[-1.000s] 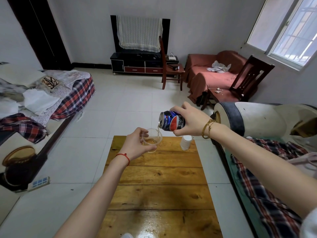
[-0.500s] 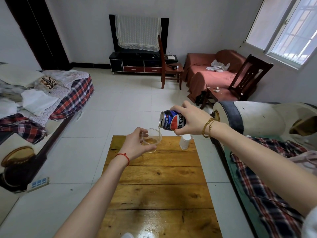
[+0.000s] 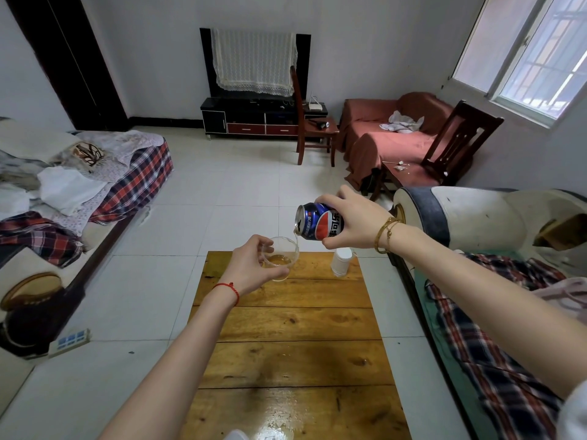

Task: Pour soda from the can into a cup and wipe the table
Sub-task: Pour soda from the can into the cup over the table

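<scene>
Hands: right (image 3: 355,222) tips one can (image 3: 319,226); left (image 3: 251,268) holds one cup (image 3: 282,258).

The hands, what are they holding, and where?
Left hand grips the clear cup around its side; right hand grips the soda can around its bottom end.

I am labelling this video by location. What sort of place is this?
Most likely a home living room: a covered sofa by the window, a TV stand against the far wall, and a low wooden table on a tiled floor.
</scene>
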Action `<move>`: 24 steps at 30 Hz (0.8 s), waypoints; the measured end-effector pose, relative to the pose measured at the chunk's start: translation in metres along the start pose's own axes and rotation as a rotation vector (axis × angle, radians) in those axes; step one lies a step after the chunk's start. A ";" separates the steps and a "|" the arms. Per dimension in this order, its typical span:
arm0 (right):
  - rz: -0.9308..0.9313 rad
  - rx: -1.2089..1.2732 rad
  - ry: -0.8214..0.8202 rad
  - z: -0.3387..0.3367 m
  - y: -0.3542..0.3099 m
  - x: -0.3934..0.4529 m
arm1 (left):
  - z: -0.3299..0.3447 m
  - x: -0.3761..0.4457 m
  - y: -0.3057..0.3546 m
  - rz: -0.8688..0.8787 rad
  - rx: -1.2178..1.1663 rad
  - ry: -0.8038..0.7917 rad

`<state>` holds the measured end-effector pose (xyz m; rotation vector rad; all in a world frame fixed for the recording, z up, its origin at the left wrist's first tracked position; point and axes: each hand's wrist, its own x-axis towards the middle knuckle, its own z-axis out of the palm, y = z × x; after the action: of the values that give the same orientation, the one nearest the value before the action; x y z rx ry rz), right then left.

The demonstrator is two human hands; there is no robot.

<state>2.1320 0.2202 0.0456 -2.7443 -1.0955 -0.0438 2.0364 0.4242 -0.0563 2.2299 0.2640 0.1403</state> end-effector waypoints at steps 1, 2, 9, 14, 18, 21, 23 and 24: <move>-0.001 -0.001 0.000 0.000 0.000 0.000 | 0.000 0.000 0.000 0.000 -0.001 0.000; -0.002 -0.003 0.001 0.000 0.000 0.000 | 0.000 0.000 0.001 -0.001 -0.003 0.001; -0.012 -0.011 -0.004 -0.001 -0.002 0.000 | 0.000 -0.004 0.006 -0.011 -0.015 -0.003; -0.017 -0.009 -0.003 -0.001 -0.003 0.000 | 0.000 -0.006 0.008 -0.013 -0.016 -0.004; -0.017 -0.014 -0.008 -0.001 -0.002 -0.001 | 0.000 -0.006 0.008 -0.020 -0.031 -0.006; -0.016 -0.016 -0.007 -0.001 -0.001 -0.001 | 0.000 -0.007 0.008 -0.024 -0.032 -0.006; -0.013 -0.021 -0.007 -0.001 -0.001 -0.001 | 0.000 -0.007 0.008 -0.021 -0.028 -0.007; -0.012 -0.022 -0.007 -0.002 -0.001 -0.001 | 0.000 -0.007 0.008 -0.018 -0.027 -0.006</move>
<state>2.1306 0.2198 0.0473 -2.7594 -1.1205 -0.0477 2.0304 0.4171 -0.0500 2.2002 0.2773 0.1266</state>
